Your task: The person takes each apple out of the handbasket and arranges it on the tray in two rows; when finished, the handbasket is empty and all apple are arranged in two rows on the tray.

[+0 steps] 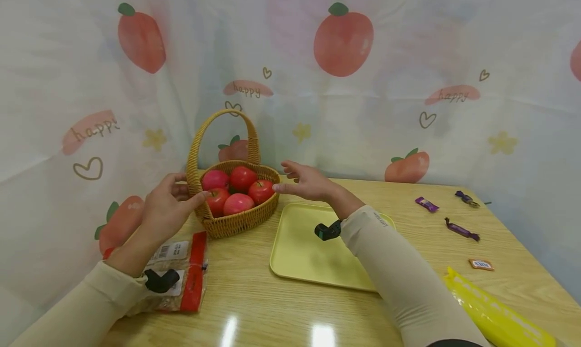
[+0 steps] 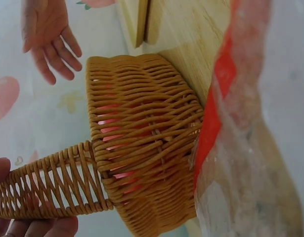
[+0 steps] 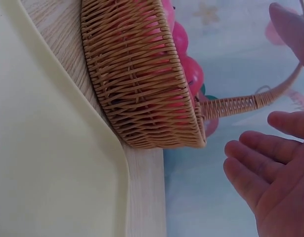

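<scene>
A wicker basket with a tall handle holds several red apples at the back of the wooden table. My left hand is at the basket's left side. Its thumb reaches across the rim and its fingers lie beside the handle's base. In the left wrist view the handle runs between thumb and fingers, which stay loose. My right hand hovers open just right of the basket, fingers spread. The right wrist view shows that palm apart from the basket.
A yellow tray lies right of the basket, under my right forearm. A clear packet with a red strip lies under my left forearm. Wrapped sweets and a yellow bag sit at the right. A printed curtain stands close behind.
</scene>
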{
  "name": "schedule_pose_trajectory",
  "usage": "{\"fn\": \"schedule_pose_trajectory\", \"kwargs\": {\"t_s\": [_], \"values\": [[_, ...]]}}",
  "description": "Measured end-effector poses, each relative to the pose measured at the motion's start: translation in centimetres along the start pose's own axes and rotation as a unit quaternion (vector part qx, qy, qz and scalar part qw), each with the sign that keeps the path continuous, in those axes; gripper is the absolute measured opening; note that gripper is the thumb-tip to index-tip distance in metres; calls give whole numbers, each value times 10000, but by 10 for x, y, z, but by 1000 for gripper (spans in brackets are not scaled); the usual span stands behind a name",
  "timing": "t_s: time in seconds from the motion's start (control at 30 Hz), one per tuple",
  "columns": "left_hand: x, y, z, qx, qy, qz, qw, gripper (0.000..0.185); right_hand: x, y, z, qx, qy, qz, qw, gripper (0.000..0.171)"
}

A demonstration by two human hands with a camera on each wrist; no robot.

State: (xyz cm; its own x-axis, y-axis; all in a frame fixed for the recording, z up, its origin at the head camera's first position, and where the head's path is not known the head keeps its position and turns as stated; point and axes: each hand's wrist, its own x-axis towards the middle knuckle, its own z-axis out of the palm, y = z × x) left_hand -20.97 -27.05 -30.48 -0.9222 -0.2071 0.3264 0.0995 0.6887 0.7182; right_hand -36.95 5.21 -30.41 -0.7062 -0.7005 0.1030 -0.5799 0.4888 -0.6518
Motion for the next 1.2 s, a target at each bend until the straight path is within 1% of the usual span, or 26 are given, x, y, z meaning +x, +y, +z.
{"fn": "schedule_pose_trajectory", "kwargs": {"t_s": [0.1,0.23,0.33,0.43,0.5,0.7,0.9,1.1,1.2], "values": [[-2,-2,2,30,125,177,9998,73,3,-1,1,-26,8,30,10000,86],[-4,-5,7,134,381,576,9975,73,7,-1,3,-97,3,99,9999,86],[-4,-6,10,217,510,874,9946,78,11,0,4,-126,-27,135,9998,86],[-4,-5,11,350,538,1127,9916,83,15,2,4,-130,-75,160,9998,87],[-4,-4,11,398,523,1224,9903,84,19,4,4,-142,-116,159,9997,88],[-5,0,8,429,415,1270,9901,85,30,6,1,-147,-274,108,9995,87],[-5,3,3,522,413,1366,9884,85,40,1,-1,-232,-524,94,9983,79],[-2,1,0,479,311,1494,9871,83,50,-4,0,-360,-600,76,9975,79],[0,-2,1,478,322,1546,9863,83,55,-5,0,-370,-655,84,9971,79]]}}
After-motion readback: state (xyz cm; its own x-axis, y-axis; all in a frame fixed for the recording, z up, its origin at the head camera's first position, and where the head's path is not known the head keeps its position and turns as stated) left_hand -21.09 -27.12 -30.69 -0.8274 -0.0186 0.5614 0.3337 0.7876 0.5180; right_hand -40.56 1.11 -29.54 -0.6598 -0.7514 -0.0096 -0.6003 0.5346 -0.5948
